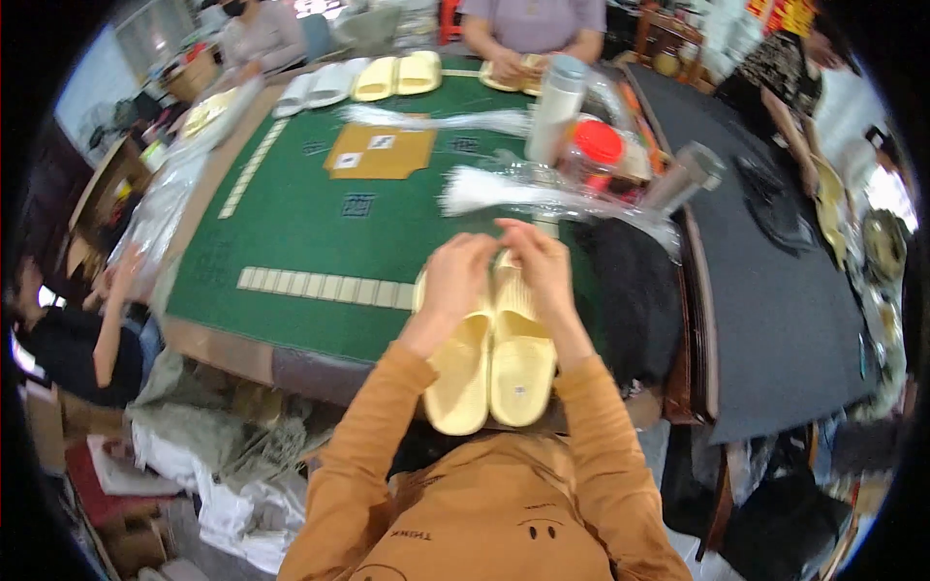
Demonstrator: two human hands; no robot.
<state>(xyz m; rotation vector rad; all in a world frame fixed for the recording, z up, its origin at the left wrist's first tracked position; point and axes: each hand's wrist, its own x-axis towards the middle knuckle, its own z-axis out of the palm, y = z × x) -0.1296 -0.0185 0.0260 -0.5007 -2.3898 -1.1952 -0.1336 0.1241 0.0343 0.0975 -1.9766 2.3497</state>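
A pair of pale yellow slippers, the left slipper [457,387] and the right slipper [523,378], lies side by side at the near edge of the green table [291,232], soles down. My left hand [463,276] is over the strap of the left one, its fingers bent together. Over the other strap is my right hand [539,263], fingers pinched close to the left fingertips. Whatever is between the fingers is too small and blurred to name. Just beyond my hands lies a bundle of thin white plastic strands [480,192] in a clear wrapper.
A pale bottle [557,111], a red-lidded jar [593,155] and a tumbler [690,176] stand at the right. Dark cloth [635,300] lies beside my right arm. More slippers [397,76] sit at the far edge, where a person [533,29] works. A dark table [775,320] adjoins at right.
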